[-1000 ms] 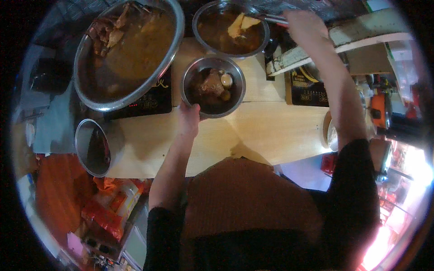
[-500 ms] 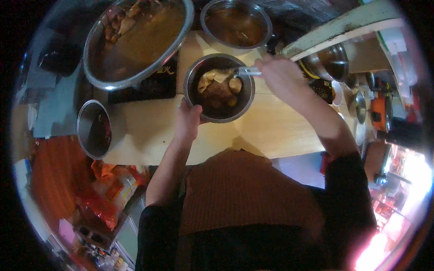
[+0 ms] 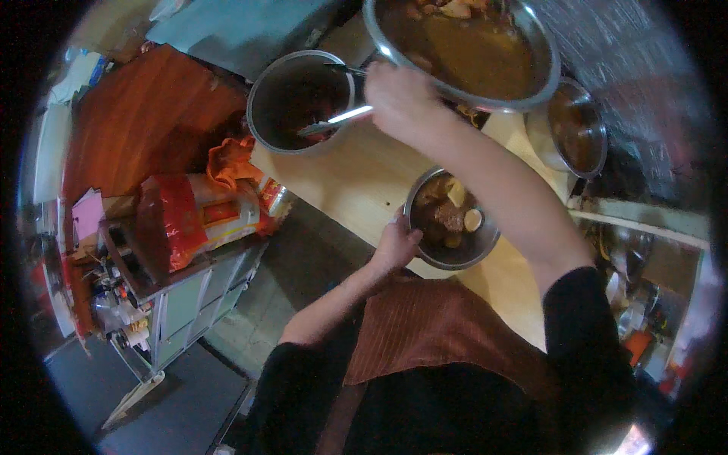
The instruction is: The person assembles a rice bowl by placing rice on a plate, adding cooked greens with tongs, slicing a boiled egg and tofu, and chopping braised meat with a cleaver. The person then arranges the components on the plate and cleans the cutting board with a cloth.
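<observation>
My left hand (image 3: 396, 244) grips the near-left rim of a steel bowl (image 3: 482, 246). Inside the bowl lie brown minced-looking food, a pale yellow piece (image 3: 456, 191) and what looks like half a boiled egg (image 3: 472, 220). My right hand (image 3: 398, 97) is closed around metal tongs (image 3: 341, 119), whose two arms are spread. The tongs reach over a deep steel pot (image 3: 277, 98) at the left end of the table. Dark reddish contents show low in the pot; whether the tongs touch them I cannot tell. My right forearm passes above the bowl and covers part of it.
A large steel basin (image 3: 552, 76) of brown broth with meat pieces stands at the far side. A smaller broth bowl (image 3: 600, 155) sits to its right. The wooden table (image 3: 356, 186) lies beneath. Red and orange bags (image 3: 201, 216) rest on a cabinet at the left.
My right hand has swung left with the tongs, from the bowl to the deep pot. My left hand still holds the bowl. The whole view has turned toward the left.
</observation>
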The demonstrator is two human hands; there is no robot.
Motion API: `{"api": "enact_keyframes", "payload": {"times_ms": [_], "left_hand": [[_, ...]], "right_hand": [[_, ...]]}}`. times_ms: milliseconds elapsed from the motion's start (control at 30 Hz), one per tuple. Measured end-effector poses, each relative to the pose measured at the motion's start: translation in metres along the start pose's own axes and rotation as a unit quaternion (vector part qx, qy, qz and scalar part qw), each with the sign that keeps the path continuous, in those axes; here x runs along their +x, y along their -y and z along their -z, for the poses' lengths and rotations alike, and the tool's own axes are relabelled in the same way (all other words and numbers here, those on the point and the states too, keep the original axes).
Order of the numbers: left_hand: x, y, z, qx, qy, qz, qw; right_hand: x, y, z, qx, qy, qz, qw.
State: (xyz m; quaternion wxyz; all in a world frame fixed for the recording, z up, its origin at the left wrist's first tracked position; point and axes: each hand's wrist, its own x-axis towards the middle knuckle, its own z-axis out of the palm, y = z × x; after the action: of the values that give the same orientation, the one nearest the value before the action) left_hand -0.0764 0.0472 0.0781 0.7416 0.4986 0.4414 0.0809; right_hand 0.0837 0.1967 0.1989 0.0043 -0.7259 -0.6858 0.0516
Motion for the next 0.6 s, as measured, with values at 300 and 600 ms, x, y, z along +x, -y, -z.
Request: {"api": "enact_keyframes", "payload": {"times_ms": [300, 600], "left_hand": [[-0.002, 0.031, 0.037, 0.109, 0.009, -0.021, 0.994], [0.024, 0.042, -0.042, -0.002, 0.069, -0.045, 0.997]], "right_hand": [[-0.081, 0.014, -0.030, 0.129, -0.259, 0.095, 0.953], [-0.560, -0.139, -0.186, 0.598, -0.308, -0.554, 0.491]]}}
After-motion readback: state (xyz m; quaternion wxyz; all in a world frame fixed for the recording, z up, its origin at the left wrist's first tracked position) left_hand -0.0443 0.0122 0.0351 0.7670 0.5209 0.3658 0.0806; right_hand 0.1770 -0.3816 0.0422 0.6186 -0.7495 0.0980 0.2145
